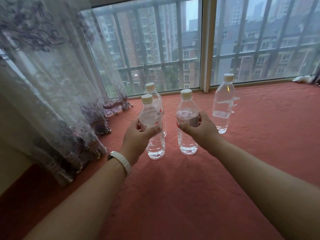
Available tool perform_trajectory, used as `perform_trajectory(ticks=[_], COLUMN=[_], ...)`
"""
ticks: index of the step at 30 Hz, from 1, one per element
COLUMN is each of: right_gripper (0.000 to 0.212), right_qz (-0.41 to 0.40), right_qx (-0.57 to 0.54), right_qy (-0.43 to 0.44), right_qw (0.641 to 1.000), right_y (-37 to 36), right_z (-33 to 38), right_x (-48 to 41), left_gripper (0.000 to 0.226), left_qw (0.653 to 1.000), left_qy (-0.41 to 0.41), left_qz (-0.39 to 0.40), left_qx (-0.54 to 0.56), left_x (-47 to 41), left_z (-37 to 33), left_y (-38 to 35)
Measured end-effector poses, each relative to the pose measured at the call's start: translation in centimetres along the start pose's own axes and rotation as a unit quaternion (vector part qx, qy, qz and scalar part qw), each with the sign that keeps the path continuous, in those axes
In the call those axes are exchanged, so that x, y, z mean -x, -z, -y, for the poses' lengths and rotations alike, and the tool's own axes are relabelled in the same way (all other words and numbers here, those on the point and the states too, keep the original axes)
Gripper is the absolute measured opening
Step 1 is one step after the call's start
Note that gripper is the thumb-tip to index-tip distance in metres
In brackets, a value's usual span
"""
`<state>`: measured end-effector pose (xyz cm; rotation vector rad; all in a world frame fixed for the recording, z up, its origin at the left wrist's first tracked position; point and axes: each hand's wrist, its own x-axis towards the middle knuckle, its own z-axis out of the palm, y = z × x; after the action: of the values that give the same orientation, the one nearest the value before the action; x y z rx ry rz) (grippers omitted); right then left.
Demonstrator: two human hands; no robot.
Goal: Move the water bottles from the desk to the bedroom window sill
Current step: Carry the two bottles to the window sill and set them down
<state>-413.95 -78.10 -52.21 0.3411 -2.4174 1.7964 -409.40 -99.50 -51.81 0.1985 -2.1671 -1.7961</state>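
Several clear water bottles with cream caps stand upright on the red-covered window sill. My left hand grips the near-left bottle round its labelled middle; its base touches the sill. My right hand grips the near-right bottle the same way. Right behind the left one stands a third bottle, mostly hidden. A label-less bottle stands free to the right, closer to the glass.
A lace curtain with beaded hem hangs at the left and drapes onto the sill. The window glass with bars outside closes off the far side. A bunched cloth lies at the far right corner.
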Motion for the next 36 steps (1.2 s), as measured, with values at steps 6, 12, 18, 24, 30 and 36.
perform_trajectory(ticks=[6, 12, 18, 24, 30, 36], right_gripper=[0.050, 0.060, 0.076, 0.056, 0.050, 0.041], right_qz=[-0.002, -0.011, -0.025, 0.037, 0.099, 0.145], right_qx=[-0.006, 0.000, 0.039, 0.103, 0.206, 0.313], right_qy=[-0.008, -0.008, -0.099, -0.189, -0.161, -0.114], right_qw=[1.000, 1.000, 0.994, 0.976, 0.960, 0.932], right_y=[-0.4, -0.2, 1.3, 5.7, 9.8, 13.1], right_z=[-0.3, 0.3, 3.6, 10.6, 21.5, 31.7], right_x=[-0.5, 0.3, 1.8, 4.8, 8.2, 11.7], left_gripper=[0.058, 0.061, 0.053, 0.042, 0.053, 0.064], left_qw=[1.000, 0.998, 0.994, 0.989, 0.948, 0.886], left_qy=[0.006, 0.007, 0.031, 0.066, 0.011, -0.043], left_qz=[0.016, -0.012, -0.031, 0.034, 0.158, 0.190], left_qx=[-0.024, -0.054, -0.096, -0.126, -0.276, -0.422], left_x=[0.3, 1.5, 3.8, 6.8, 10.1, 13.6], left_z=[0.0, -0.7, -4.2, -12.0, -21.9, -30.2], left_y=[0.2, 1.2, 2.9, 4.5, 7.4, 11.4])
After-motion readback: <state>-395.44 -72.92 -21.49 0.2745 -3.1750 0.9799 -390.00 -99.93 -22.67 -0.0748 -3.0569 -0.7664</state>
